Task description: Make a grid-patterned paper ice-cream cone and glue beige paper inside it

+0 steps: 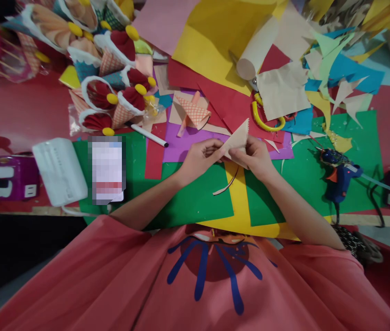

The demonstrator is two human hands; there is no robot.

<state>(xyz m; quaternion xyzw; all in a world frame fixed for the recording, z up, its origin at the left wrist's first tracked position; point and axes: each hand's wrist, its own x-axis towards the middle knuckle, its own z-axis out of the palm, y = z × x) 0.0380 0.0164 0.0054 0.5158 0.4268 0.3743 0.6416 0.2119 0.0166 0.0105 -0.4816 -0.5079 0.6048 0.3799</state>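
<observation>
Between my two hands is a folded beige piece of fabric or paper (pixel 239 137) with a zigzag-cut edge, its point tipped up. My left hand (pixel 203 155) pinches its lower left side, fingers curled behind it. On the right side, my right hand (pixel 256 157) grips it with the thumb laid across the front. A thin dark-edged strip (pixel 227 185) hangs or lies just below the hands. Beyond them rests a small orange-checked cone (pixel 193 110). Yellow-handled scissors (pixel 266 122) lie past my right hand, partly under a beige zigzag-edged piece (pixel 283 89).
Several finished cones with white trim (pixel 129 103) crowd the back left. A white marker (pixel 150 135), a phone (pixel 108 170) and a white power bank (pixel 60 172) lie left. A blue glue gun (pixel 340 181) sits right. Coloured sheets and scraps (pixel 346 69) cover the back.
</observation>
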